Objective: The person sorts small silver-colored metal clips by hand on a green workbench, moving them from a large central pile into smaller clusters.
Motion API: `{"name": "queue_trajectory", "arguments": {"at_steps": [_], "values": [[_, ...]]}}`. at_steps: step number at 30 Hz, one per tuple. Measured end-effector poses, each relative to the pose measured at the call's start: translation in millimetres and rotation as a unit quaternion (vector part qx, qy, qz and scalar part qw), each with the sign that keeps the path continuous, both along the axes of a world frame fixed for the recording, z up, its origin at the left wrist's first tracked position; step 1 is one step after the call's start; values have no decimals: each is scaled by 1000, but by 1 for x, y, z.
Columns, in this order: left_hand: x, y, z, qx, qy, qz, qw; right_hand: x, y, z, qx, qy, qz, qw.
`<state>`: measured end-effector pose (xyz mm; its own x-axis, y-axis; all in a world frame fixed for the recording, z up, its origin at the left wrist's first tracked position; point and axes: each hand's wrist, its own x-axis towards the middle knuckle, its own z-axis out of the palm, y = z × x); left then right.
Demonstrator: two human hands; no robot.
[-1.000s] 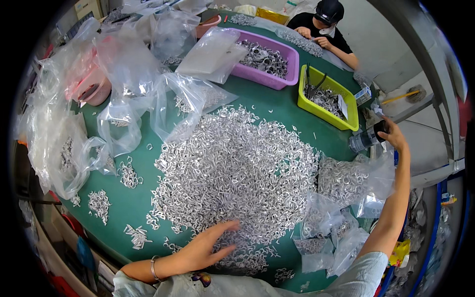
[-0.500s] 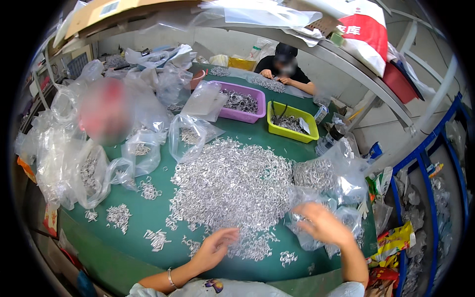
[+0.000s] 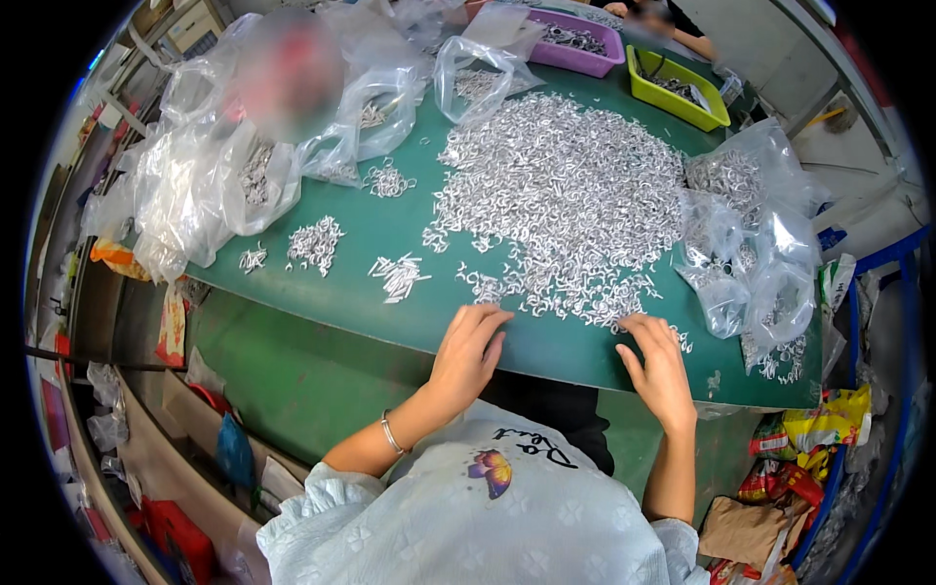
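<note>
A broad heap of small silver metal pieces (image 3: pixel 575 195), many hook- or ring-shaped, covers the middle of the green table (image 3: pixel 370 331). Close to the table's front edge, my left hand (image 3: pixel 472 353) lies by the heap's near left fringe, its fingers stretched out and thumb apart. My right hand (image 3: pixel 661 370) rests at the near right fringe with fingertips beside a few loose pieces and the thumb spread. Neither hand visibly holds anything. Left of my left hand are a small pile of straight silver pins (image 3: pixel 398 278) and a pile of small curved pieces (image 3: pixel 315 244).
Clear plastic bags of metal pieces crowd the left (image 3: pixel 195 195) and right (image 3: pixel 746 234) of the table. A purple bin (image 3: pixel 585 63) and a yellow-green bin (image 3: pixel 682 101) stand at the back. Someone's arm (image 3: pixel 694 41) shows beyond. Blue shelving (image 3: pixel 853 322) borders the right.
My view has tilted down and shifted left. My right hand has left the bag on the right and come to the heap's near edge. My left hand has drawn back slightly from the heap.
</note>
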<state>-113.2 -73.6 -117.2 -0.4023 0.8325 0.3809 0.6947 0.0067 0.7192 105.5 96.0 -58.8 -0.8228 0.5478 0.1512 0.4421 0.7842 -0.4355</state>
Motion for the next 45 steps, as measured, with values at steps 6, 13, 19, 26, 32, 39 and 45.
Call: {"name": "queue_trajectory", "arguments": {"at_steps": [6,13,19,26,32,39,45], "values": [[5,18,-8,-49,71,48,995,-39,-18,-34,57,40,-15,997],[-13,33,-23,-79,157,99,979,-37,-12,-59,78,25,49,995],[-13,29,-25,-138,137,76,978,-14,-27,-64,53,-41,-110,992],[-16,58,-31,-138,135,-32,981,-63,-11,-77,22,-15,-47,999],[-30,83,-12,-22,2,1,1000,-81,37,-54,-124,149,-15,981],[-3,50,-8,-123,142,-123,974,-42,0,-55,4,60,-65,996],[-22,69,-11,-81,155,10,984,-47,14,-56,60,95,-124,986]]}}
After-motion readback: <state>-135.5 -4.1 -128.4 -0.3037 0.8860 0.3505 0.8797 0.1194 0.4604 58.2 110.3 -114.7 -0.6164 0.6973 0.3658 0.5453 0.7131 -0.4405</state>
